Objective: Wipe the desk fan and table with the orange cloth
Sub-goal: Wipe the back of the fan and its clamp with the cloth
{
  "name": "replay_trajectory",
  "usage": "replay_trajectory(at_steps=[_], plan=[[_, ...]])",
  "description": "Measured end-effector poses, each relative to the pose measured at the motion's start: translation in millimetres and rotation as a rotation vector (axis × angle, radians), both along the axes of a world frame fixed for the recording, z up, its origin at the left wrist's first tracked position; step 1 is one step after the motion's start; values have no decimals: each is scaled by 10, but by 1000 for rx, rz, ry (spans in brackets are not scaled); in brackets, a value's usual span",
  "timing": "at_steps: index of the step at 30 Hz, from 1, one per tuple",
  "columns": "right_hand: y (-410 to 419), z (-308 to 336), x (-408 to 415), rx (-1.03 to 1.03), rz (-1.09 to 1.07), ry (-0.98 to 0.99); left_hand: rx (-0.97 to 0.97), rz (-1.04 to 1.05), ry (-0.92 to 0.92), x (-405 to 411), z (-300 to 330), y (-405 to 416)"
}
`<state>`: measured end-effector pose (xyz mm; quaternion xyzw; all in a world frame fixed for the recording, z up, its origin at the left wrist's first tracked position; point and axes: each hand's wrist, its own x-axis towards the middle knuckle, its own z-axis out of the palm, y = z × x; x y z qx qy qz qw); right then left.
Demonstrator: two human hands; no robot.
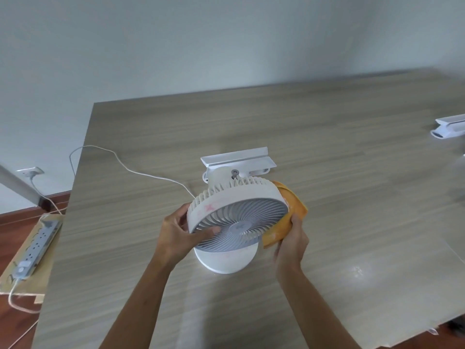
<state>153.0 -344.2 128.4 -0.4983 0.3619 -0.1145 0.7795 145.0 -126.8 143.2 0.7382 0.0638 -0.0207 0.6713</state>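
Note:
A white desk fan (pixel 239 217) with a grey grille stands on its round base in the middle of the wooden table (pixel 352 197), its head tilted toward me. Faint pink marks show on its white rim. My left hand (pixel 181 233) grips the fan's left rim, thumb across the grille. My right hand (pixel 292 245) holds the orange cloth (pixel 289 215) pressed against the fan's right rim; the cloth wraps around that side and part of it is hidden behind the fan.
A white clamp-like bracket (pixel 239 159) lies just behind the fan. Its white cable (pixel 141 170) runs left off the table to a power strip (pixel 37 248) on cardboard on the floor. Another white object (pixel 450 129) sits at the table's right edge.

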Motion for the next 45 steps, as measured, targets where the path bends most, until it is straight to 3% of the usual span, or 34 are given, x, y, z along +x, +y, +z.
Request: replay_trajectory(at_steps=[4, 7, 11, 19, 28, 34, 40, 45], plan=[[-72, 20, -38, 242, 71, 25, 38, -10, -1, 7, 9, -2], [-78, 130, -25, 215, 81, 15, 53, 4, 5, 14, -2, 30], [-38, 273, -54, -119, 91, -59, 78, -1, 5, 12, -3, 53], [145, 362, -42, -898, 211, -439, 107, 0, 6, 17, -47, 74], [288, 404, -48, -1108, 264, -596, 176, -6, -26, 23, -42, 58], [554, 429, -8, -1477, 277, -804, 195, 6, -38, 10, -44, 30], [776, 406, -79, -1718, 323, -799, 242, 35, -85, -20, -94, 33], [871, 420, -174, -1825, 501, -694, 251, 87, -74, -39, -106, -49]])
